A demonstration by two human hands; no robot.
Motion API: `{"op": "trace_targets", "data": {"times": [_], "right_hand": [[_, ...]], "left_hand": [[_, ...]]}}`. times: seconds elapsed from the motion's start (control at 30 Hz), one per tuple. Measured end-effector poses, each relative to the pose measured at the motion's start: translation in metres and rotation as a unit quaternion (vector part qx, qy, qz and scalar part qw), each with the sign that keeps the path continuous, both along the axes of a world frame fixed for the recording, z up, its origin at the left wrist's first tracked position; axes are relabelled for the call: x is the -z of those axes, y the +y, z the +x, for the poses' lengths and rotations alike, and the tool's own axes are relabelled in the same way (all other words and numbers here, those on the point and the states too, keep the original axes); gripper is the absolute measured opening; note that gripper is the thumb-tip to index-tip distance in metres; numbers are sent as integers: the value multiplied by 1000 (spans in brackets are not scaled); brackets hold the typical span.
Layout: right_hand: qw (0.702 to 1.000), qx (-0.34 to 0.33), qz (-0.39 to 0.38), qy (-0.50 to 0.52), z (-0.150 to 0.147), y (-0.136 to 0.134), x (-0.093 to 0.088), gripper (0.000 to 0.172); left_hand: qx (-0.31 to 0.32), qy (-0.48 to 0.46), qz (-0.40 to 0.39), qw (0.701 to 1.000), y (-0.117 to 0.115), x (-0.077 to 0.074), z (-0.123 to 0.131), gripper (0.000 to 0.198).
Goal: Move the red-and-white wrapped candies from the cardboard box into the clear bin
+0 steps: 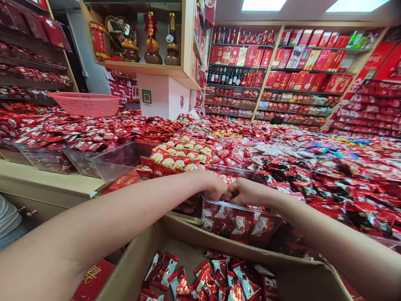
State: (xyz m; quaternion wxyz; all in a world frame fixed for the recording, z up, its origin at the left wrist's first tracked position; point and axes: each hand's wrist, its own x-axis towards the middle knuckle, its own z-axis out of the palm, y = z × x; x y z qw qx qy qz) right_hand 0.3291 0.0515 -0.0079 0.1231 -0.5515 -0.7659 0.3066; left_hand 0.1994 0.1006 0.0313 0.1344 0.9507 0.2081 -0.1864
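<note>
My left hand (215, 186) and my right hand (246, 191) meet over the near edge of a clear plastic bin (263, 212). Both are closed, knuckles almost touching, with the fingers curled down inside the rim. Whatever they may grip is hidden behind the hands. Red-and-white candy packets (241, 223) show through the bin's front wall. Below my arms stands an open cardboard box (200, 236), its bottom partly covered by loose red-and-white candy packets (205, 282).
Gold-and-red packets (180, 156) fill the neighbouring bin. More candy heaps (313, 175) stretch right and back. A pink basket (86, 104) sits at the back left. A wooden cabinet (188, 71) overhangs the counter. A red package (95, 278) lies left of the box.
</note>
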Motion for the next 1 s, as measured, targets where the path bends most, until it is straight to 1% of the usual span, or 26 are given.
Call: {"op": "trace_targets", "data": {"times": [0.1, 0.17, 0.3, 0.4, 0.5, 0.57, 0.63, 0.7, 0.77, 0.87, 1.0], "right_hand": [[1000, -9, -7, -24, 0, 1, -2, 20], [999, -16, -10, -38, -2, 1, -3, 19], [997, -23, -26, -73, -1, 0, -10, 20], [993, -6, -29, -117, 1, -2, -18, 22], [983, 14, -25, -181, 0, -4, -27, 26], [973, 22, -23, -229, -3, -4, -31, 25], [963, 24, -19, -267, -6, -5, -33, 22], [956, 14, -21, -291, -9, -6, -32, 21], [951, -4, -26, -309, -12, -7, -30, 23], [937, -19, -26, -348, -17, -9, -27, 25], [917, -31, -36, -396, -23, -7, -26, 23]], "left_hand": [[19, 56, -25, 998, 1, -1, -1, 14], [24, 65, -31, 997, 2, -1, -1, 16], [27, 45, -11, 999, 4, 2, -1, 16], [33, 32, 2, 999, 5, 5, 0, 18], [35, 42, -19, 998, 6, 4, 0, 20], [32, 48, -42, 997, 5, 0, 0, 24], [31, 41, -60, 997, 3, -3, -1, 27], [36, 26, -68, 997, 2, -4, -2, 26], [40, 13, -58, 997, 1, -3, -2, 20], [46, 3, -21, 999, 2, 4, -1, 12], [60, 5, 21, 998, 3, 9, 2, 10]]}}
